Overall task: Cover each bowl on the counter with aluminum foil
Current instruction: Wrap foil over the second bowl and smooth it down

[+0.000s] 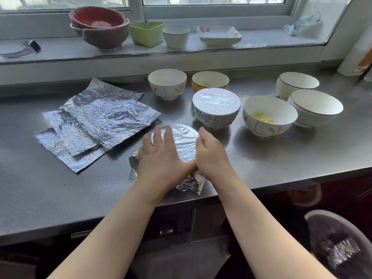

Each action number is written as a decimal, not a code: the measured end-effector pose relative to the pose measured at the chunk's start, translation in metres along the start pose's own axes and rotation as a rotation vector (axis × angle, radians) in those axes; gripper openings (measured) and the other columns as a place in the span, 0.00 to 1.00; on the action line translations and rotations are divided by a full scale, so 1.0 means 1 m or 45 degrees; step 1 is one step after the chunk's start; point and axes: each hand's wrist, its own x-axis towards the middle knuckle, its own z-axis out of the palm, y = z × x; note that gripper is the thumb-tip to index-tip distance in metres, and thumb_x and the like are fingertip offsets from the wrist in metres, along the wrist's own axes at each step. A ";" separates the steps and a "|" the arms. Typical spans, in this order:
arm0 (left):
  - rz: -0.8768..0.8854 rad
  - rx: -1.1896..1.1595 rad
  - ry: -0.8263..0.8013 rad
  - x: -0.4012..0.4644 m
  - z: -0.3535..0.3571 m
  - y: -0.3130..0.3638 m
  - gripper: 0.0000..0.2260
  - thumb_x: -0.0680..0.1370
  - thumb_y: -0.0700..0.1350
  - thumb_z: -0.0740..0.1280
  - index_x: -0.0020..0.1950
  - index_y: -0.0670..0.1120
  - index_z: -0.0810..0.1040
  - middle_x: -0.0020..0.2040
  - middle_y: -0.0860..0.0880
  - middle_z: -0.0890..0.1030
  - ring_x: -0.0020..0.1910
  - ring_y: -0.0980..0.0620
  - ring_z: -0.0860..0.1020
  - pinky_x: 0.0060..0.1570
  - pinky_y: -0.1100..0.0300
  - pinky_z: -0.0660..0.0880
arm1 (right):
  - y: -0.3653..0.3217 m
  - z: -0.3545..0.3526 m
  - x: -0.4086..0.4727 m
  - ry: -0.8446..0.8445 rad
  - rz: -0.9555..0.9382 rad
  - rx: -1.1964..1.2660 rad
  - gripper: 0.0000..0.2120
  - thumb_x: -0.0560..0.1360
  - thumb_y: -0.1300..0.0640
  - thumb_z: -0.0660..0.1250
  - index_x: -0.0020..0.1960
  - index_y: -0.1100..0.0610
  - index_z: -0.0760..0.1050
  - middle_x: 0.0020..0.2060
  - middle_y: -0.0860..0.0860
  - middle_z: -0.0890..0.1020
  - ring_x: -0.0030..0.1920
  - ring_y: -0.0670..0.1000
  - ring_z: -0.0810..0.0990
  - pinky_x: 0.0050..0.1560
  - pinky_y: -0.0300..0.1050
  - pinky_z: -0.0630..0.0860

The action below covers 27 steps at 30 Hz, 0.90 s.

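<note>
A bowl under a foil sheet (184, 137) stands near the counter's front edge. My left hand (161, 156) lies flat on its foil top, fingers spread. My right hand (211, 156) curls over the bowl's right rim, pressing the foil down its side. Loose foil corners (192, 183) stick out below my hands. Behind it stands a fully foil-wrapped bowl (216, 106). Several uncovered bowls stand around: a white one (167, 83), a yellow one (210, 80), one holding yellow food (269, 115), and two white ones at the right (316, 106) (297, 83).
Several flat foil sheets (96, 121) lie overlapped on the steel counter (60, 188) to the left. The windowsill holds stacked red bowls (99, 25), a green container (147, 33), a white cup (176, 37), square plates (218, 35) and a plastic bag (305, 24).
</note>
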 end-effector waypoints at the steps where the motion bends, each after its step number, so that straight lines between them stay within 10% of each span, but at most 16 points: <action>1: 0.000 0.002 0.006 0.000 0.000 0.000 0.50 0.65 0.74 0.55 0.79 0.49 0.47 0.80 0.46 0.48 0.78 0.42 0.48 0.74 0.46 0.51 | -0.001 0.000 0.001 -0.010 0.022 0.017 0.12 0.83 0.59 0.53 0.58 0.51 0.74 0.53 0.45 0.78 0.54 0.49 0.71 0.55 0.38 0.62; 3: 0.004 0.013 0.016 0.000 0.000 0.001 0.49 0.67 0.73 0.58 0.79 0.49 0.47 0.80 0.46 0.49 0.77 0.42 0.48 0.74 0.46 0.51 | -0.004 0.000 0.001 -0.024 0.075 0.069 0.15 0.84 0.57 0.52 0.67 0.55 0.72 0.54 0.43 0.73 0.59 0.47 0.71 0.56 0.35 0.60; 6: -0.001 0.009 0.005 -0.001 -0.002 0.001 0.49 0.67 0.73 0.60 0.79 0.49 0.46 0.80 0.47 0.48 0.77 0.43 0.48 0.74 0.46 0.51 | -0.001 0.001 0.006 -0.057 0.082 0.109 0.13 0.84 0.50 0.52 0.51 0.52 0.73 0.48 0.46 0.78 0.51 0.49 0.73 0.56 0.45 0.68; 12: -0.023 -0.004 -0.021 -0.003 -0.004 0.003 0.51 0.65 0.74 0.59 0.80 0.49 0.45 0.80 0.47 0.47 0.78 0.43 0.46 0.74 0.46 0.50 | 0.012 0.014 0.023 -0.165 0.249 0.163 0.37 0.70 0.30 0.50 0.63 0.55 0.74 0.56 0.55 0.81 0.58 0.56 0.78 0.62 0.57 0.74; 19: 0.031 -0.101 -0.141 -0.001 -0.011 -0.003 0.55 0.64 0.74 0.67 0.80 0.51 0.44 0.81 0.47 0.43 0.78 0.43 0.43 0.75 0.45 0.49 | 0.019 0.001 0.026 -0.229 0.427 0.422 0.20 0.83 0.47 0.54 0.36 0.53 0.69 0.27 0.47 0.73 0.29 0.47 0.72 0.31 0.41 0.67; 24: 0.068 -0.198 -0.169 -0.010 -0.024 -0.020 0.54 0.64 0.70 0.70 0.80 0.54 0.44 0.80 0.49 0.41 0.78 0.44 0.45 0.74 0.47 0.52 | 0.014 -0.007 0.036 -0.363 0.451 0.457 0.29 0.75 0.39 0.59 0.55 0.64 0.78 0.52 0.61 0.84 0.57 0.61 0.82 0.63 0.60 0.75; 27: 0.042 -0.168 -0.173 -0.017 -0.025 -0.029 0.57 0.61 0.76 0.64 0.79 0.54 0.39 0.80 0.50 0.38 0.79 0.44 0.44 0.75 0.47 0.51 | 0.011 -0.021 0.039 -0.375 0.450 0.465 0.32 0.79 0.38 0.56 0.59 0.68 0.75 0.51 0.58 0.82 0.48 0.55 0.83 0.51 0.50 0.80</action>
